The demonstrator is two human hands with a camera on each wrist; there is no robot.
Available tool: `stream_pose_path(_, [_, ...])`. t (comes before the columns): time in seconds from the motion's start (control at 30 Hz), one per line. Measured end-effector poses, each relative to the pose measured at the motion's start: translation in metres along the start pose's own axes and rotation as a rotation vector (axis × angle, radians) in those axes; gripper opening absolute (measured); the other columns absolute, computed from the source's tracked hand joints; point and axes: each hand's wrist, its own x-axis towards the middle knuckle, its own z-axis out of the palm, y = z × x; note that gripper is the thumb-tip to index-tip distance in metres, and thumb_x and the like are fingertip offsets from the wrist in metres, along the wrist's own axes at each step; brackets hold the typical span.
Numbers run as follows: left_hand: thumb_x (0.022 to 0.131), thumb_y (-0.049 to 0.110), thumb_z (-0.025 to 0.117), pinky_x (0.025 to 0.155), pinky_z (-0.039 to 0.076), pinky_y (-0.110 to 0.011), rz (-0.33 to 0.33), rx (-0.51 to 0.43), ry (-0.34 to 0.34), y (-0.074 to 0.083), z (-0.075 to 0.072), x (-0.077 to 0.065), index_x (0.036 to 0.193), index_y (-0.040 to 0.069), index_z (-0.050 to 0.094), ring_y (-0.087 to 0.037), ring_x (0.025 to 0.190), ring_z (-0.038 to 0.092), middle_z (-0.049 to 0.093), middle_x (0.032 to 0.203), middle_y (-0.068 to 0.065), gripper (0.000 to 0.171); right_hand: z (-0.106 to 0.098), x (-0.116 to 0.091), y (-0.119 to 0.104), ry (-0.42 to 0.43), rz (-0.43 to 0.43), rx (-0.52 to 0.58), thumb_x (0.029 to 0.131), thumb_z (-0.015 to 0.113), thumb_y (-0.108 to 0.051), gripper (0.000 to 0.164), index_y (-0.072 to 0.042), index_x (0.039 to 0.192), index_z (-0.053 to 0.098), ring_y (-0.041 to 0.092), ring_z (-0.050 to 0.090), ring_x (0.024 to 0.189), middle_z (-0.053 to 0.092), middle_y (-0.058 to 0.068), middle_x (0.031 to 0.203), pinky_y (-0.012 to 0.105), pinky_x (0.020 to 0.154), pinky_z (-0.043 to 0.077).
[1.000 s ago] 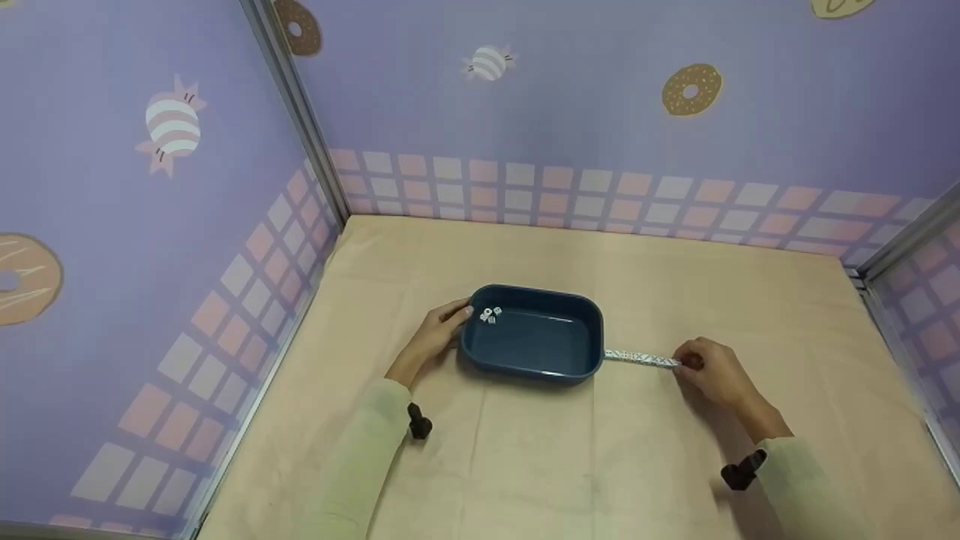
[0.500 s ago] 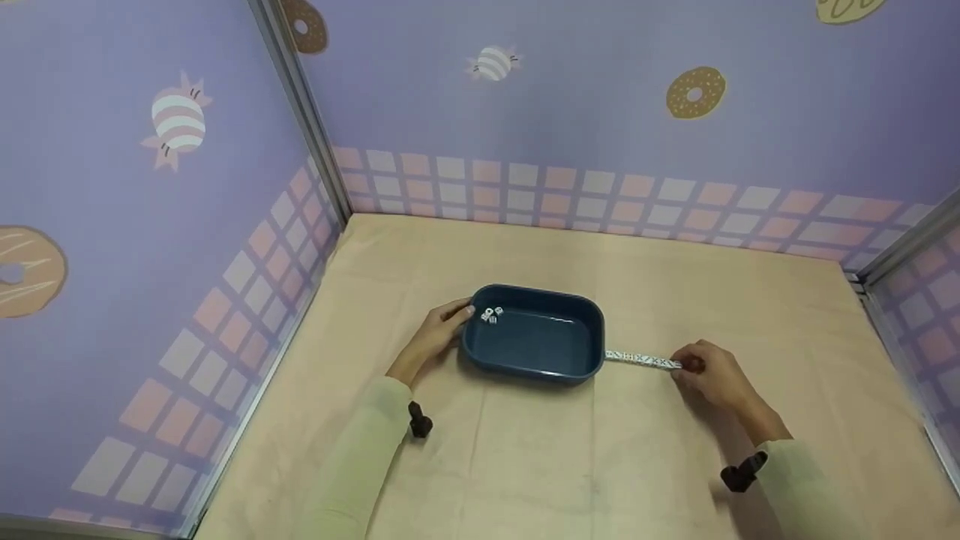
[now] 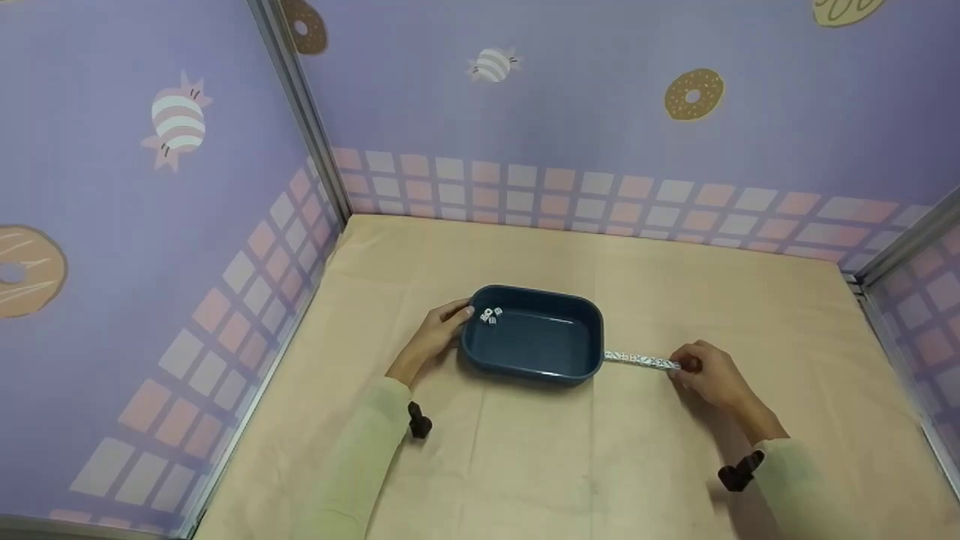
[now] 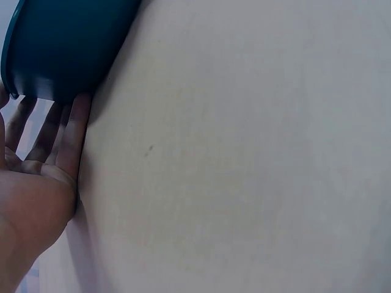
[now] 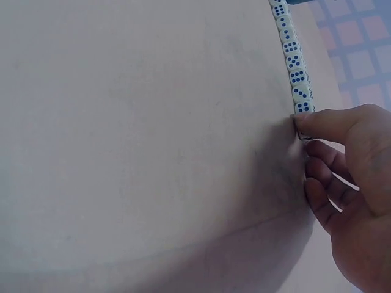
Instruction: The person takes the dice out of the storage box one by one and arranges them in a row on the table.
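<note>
A dark blue rectangular dish (image 3: 532, 371) stands on the cloth, with several small white dice (image 3: 489, 316) loose in its left end. My left hand (image 3: 441, 330) holds the dish by that end, thumb at the rim and fingers against the outer wall, as the left wrist view also shows. From the dish's right side a straight row of white dice (image 3: 637, 359) with blue pips runs across the cloth. At the row's right end my right hand (image 3: 711, 375) pinches a die; the right wrist view shows the thumb (image 5: 327, 124) on it, largely hiding it.
Beige cloth (image 3: 525, 465) covers the table. Purple printed wall panels (image 3: 562, 112) stand behind and at both sides, joined by metal posts. Dark wrist mounts (image 3: 420, 421) sit on both sleeves.
My right hand has shifted slightly left along the end of the dice row. The left hand, the dish and the loose dice look unmoved.
</note>
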Motion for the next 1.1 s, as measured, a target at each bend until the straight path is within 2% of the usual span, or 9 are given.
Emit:
stream_pose_path(0.17, [0.109,0.038,0.062,0.113,0.048,-0.046,-0.005,0.018,-0.001,-0.001,0.000,-0.001,0.153,0.013,0.058,-0.030,0.137,0.059,0.057,0.153,-0.011,0.051,-0.001,0.002,-0.008,0.016,-0.024,-0.026,0.093,0.081,-0.005,0.023,0.002,0.113,0.072,0.026,0.058,0.086,0.062,0.015,0.101,0.034,0.072,0.050])
stream_pose_path(0.3, [0.109,0.036,0.063,0.114,0.047,-0.046,-0.017,0.029,0.016,0.001,-0.002,-0.003,0.153,0.013,0.059,-0.028,0.139,0.057,0.057,0.154,-0.010,0.050,0.007,0.013,-0.028,0.104,-0.085,-0.018,0.094,0.080,-0.005,0.026,0.005,0.116,0.071,0.034,0.064,0.097,0.065,0.018,0.106,0.049,0.083,0.055])
stream_pose_path(0.4, [0.109,0.035,0.064,0.115,0.046,-0.046,-0.015,0.041,0.029,0.003,-0.003,-0.003,0.152,0.013,0.059,-0.029,0.141,0.055,0.057,0.154,-0.011,0.049,0.016,0.026,-0.051,0.166,-0.145,0.013,0.094,0.080,-0.005,0.025,0.006,0.115,0.072,0.036,0.064,0.098,0.067,0.017,0.105,0.053,0.082,0.056])
stream_pose_path(0.6, [0.108,0.033,0.064,0.116,0.045,-0.046,-0.016,0.064,0.032,0.003,-0.001,-0.001,0.151,0.011,0.060,-0.029,0.140,0.055,0.058,0.152,-0.012,0.048,0.043,0.053,-0.100,0.239,-0.270,0.101,0.092,0.083,-0.006,0.021,0.001,0.110,0.074,0.029,0.067,0.092,0.069,0.011,0.100,0.051,0.076,0.058])
stream_pose_path(0.77, [0.108,0.034,0.064,0.115,0.046,-0.046,-0.012,0.056,0.033,0.002,0.001,0.001,0.150,0.011,0.061,-0.029,0.138,0.057,0.059,0.151,-0.012,0.048,0.065,0.076,-0.140,0.222,-0.329,0.154,0.093,0.081,-0.006,0.018,0.000,0.109,0.074,0.024,0.068,0.090,0.070,0.009,0.102,0.047,0.078,0.060])
stream_pose_path(0.93, [0.109,0.033,0.064,0.113,0.047,-0.045,-0.008,0.024,0.024,0.002,-0.001,-0.001,0.152,0.009,0.058,-0.030,0.138,0.058,0.057,0.153,-0.014,0.050,0.088,0.099,-0.167,0.197,-0.352,0.191,0.095,0.080,-0.006,0.018,0.002,0.111,0.074,0.023,0.070,0.091,0.070,0.010,0.103,0.041,0.081,0.061])
stream_pose_path(1.1, [0.109,0.032,0.064,0.105,0.054,-0.041,-0.028,-0.038,0.006,0.002,0.000,0.000,0.153,0.010,0.057,-0.030,0.133,0.062,0.057,0.153,-0.013,0.050,0.112,0.115,-0.185,0.201,-0.315,0.252,0.095,0.080,-0.008,0.021,0.003,0.113,0.075,0.023,0.070,0.093,0.070,0.010,0.103,0.041,0.084,0.060])
